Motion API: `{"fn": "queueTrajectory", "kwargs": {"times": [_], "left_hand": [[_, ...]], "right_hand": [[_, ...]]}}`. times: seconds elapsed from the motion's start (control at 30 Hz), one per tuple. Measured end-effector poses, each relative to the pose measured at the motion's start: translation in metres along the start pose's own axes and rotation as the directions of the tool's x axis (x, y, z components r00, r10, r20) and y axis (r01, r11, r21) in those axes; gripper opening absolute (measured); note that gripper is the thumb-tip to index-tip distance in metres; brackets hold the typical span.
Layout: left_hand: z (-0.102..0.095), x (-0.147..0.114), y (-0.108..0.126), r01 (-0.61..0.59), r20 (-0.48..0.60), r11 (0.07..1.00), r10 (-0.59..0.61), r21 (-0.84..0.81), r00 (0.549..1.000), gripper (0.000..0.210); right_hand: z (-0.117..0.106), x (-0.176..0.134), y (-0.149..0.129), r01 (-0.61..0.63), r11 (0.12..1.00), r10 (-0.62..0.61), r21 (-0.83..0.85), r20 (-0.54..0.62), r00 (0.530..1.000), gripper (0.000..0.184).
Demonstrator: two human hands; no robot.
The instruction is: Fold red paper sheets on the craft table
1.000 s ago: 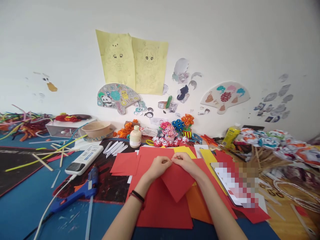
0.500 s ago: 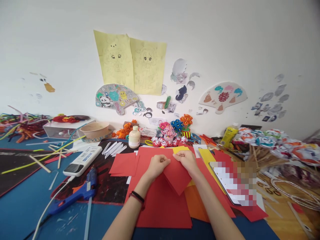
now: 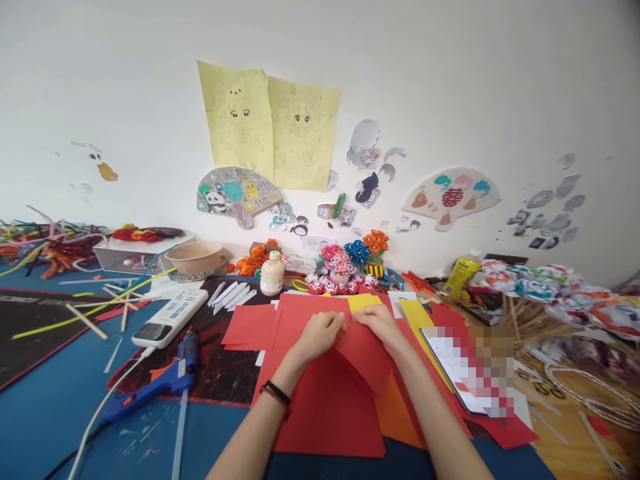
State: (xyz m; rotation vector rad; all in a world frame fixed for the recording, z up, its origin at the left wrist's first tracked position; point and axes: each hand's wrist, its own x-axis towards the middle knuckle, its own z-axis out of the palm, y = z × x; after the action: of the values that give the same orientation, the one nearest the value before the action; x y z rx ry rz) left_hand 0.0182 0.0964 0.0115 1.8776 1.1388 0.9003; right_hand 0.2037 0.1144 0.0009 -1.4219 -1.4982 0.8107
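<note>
A square piece of red paper (image 3: pixel 364 357) is held up in the middle, slanting above larger red sheets (image 3: pixel 327 413). My left hand (image 3: pixel 323 333) pinches it near its upper left edge, with the fingers closed. My right hand (image 3: pixel 379 323) grips its upper right edge between thumb and fingers. Both hands are close together, and the backs of the fingers hide part of the paper's top edge. Smaller red paper pieces (image 3: pixel 250 327) lie left of the large sheets. An orange sheet (image 3: pixel 397 413) and a yellow sheet (image 3: pixel 365 303) show from beneath.
To the left lie a blue glue gun (image 3: pixel 155 387), a white power strip (image 3: pixel 173 319), wooden sticks (image 3: pixel 87 321) and folded white paper strips (image 3: pixel 233 295). A glue bottle (image 3: pixel 272 275) and pipe-cleaner flowers (image 3: pixel 337 259) stand behind. A partly blurred phone-like device (image 3: pixel 445 363) lies right.
The held red paper has tilted and bowed, its lower corner shifting right. Both hands stay on it. The whole view has shifted slightly.
</note>
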Motion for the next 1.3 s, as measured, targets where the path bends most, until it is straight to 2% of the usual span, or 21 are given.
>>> {"fn": "queueTrajectory", "kwargs": {"times": [0.2,0.53,0.8,1.03,1.3], "left_hand": [[0.006,0.001,-0.006,0.045,0.018,0.998,-0.046,0.048,0.999,0.028],[0.008,0.007,-0.014,0.126,-0.091,0.992,-0.123,0.029,0.988,0.025],[0.01,0.007,-0.013,0.103,-0.045,0.994,-0.105,-0.041,0.994,0.032],[0.012,0.008,-0.015,0.118,-0.059,0.99,-0.123,-0.079,0.991,0.035],[0.009,0.003,-0.001,0.116,-0.035,0.991,-0.118,-0.069,0.992,0.031]], "right_hand": [[0.023,-0.003,0.001,0.009,0.999,-0.015,0.04,0.139,0.99,0.043],[0.022,-0.007,-0.009,-0.029,0.98,-0.022,0.198,0.253,0.967,0.042],[0.027,-0.004,-0.004,-0.063,0.982,0.037,0.176,0.152,0.988,0.033],[0.031,-0.005,-0.004,-0.057,0.987,0.046,0.153,0.077,0.996,0.03],[0.012,0.002,0.002,-0.072,0.978,0.08,0.195,-0.032,0.996,0.034]]}}
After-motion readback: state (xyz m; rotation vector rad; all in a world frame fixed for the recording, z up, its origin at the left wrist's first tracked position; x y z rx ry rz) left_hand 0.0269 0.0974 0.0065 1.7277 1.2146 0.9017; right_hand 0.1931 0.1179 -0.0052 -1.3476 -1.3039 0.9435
